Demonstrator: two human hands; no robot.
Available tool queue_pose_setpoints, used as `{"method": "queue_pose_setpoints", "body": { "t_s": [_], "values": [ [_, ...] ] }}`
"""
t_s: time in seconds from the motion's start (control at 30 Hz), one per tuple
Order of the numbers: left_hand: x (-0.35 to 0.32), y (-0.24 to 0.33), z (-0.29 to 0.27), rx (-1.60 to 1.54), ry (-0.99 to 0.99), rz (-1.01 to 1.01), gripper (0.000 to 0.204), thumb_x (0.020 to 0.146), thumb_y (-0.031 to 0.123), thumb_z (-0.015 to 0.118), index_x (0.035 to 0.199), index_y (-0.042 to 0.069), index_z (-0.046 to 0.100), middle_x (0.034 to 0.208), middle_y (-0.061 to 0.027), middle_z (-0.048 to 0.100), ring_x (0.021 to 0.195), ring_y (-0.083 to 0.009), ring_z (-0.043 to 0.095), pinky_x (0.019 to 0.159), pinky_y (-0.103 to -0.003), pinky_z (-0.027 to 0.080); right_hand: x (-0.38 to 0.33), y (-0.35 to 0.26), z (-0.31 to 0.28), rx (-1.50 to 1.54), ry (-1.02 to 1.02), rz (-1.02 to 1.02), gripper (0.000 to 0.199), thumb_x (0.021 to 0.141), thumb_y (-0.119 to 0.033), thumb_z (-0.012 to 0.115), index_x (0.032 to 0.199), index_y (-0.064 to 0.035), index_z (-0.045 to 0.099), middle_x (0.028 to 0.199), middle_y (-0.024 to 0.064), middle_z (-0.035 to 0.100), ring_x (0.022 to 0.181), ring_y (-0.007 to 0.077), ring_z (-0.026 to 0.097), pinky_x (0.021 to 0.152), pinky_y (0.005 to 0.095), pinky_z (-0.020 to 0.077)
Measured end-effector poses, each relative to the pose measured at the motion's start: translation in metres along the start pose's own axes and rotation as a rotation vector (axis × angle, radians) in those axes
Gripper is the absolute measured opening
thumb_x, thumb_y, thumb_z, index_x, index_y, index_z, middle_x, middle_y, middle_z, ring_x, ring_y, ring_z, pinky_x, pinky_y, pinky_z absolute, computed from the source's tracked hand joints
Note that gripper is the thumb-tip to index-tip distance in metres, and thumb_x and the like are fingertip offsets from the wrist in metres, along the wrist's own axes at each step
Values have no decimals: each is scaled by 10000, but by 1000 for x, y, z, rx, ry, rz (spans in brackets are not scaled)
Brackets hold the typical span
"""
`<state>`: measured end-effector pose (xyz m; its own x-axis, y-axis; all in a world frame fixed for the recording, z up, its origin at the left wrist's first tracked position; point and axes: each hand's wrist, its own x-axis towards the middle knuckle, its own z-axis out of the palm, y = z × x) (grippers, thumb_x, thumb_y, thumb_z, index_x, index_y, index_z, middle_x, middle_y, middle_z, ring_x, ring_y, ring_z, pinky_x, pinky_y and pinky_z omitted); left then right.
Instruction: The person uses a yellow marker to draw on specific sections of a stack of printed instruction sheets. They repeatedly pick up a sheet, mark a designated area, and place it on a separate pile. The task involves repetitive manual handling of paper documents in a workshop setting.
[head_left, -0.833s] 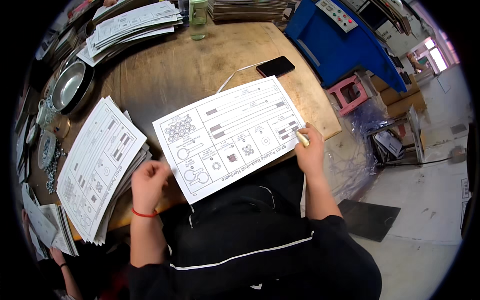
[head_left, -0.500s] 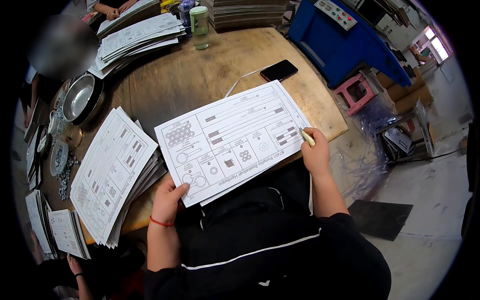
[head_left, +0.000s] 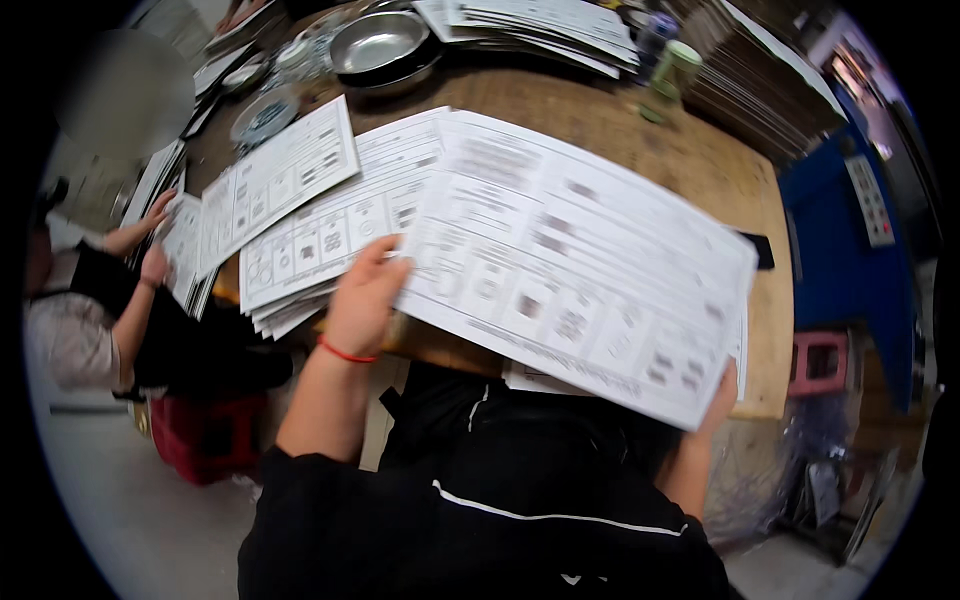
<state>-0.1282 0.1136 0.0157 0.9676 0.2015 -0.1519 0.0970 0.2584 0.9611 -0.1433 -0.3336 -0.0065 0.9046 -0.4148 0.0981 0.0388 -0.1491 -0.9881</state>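
A large white sheet [head_left: 580,270], printed with rows of hardware drawings, is raised at a tilt in front of me and a little blurred. My left hand [head_left: 365,300], with a red cord on its wrist, pinches its left edge. At the lower right corner my right hand [head_left: 718,400] is mostly behind the sheet; its fingers and anything in them are hidden. Beneath, parts of another white sheet [head_left: 535,379] show at the table's near edge. Just left of my left hand lies a pile of like sheets [head_left: 290,265], overlapped by the raised one.
On the left a co-worker's hands [head_left: 155,250] touch another sheet stack [head_left: 183,262]. Metal pans [head_left: 380,45], a tub of small parts [head_left: 265,118] and paper stacks [head_left: 550,30] line the back. A green-lidded bottle [head_left: 668,82] and a phone [head_left: 763,252] are to the right.
My view has swung left. The top sheet has come up and left toward the pile with my left hand. The pen seen earlier in my right hand is out of sight.
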Motion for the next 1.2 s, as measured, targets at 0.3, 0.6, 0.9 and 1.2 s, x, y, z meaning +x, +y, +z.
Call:
{"method": "queue_pose_setpoints", "body": {
  "t_s": [0.3,0.6,0.9,1.2],
  "values": [
    [20,45,-93,-158,486,327,352,1018,84,521,1349,-34,507,1166,-120,676,978,-168,681,836,-303,565,23,16,-16,-573,-67,40,348,774,41,500,1099,62,622,1000,125,646,887,197,607,839,312,498],
    [71,110,-369,537,1000,-18,372,929,273,644,1207,31,691,1181,-156,685,1047,-288,665,908,-424,515,35,20,-5,-602,-117,-114,348,765,49,484,1090,63,605,991,125,628,891,209,582,855,312,484],
    [106,73,-448,903,1333,-218,958,705,494,836,1467,40,473,1443,-215,528,1277,-367,551,1113,-468,392,34,29,-4,-682,-60,-83,358,763,57,486,1103,70,595,1000,152,631,907,241,592,871,326,487],
    [119,85,-407,-164,985,-6,274,876,42,702,1124,-14,601,1072,-88,661,1015,-231,647,852,-306,556,30,21,4,-751,-51,-192,370,765,57,486,1117,72,599,1042,171,642,947,272,610,897,352,494]
  ]
}}
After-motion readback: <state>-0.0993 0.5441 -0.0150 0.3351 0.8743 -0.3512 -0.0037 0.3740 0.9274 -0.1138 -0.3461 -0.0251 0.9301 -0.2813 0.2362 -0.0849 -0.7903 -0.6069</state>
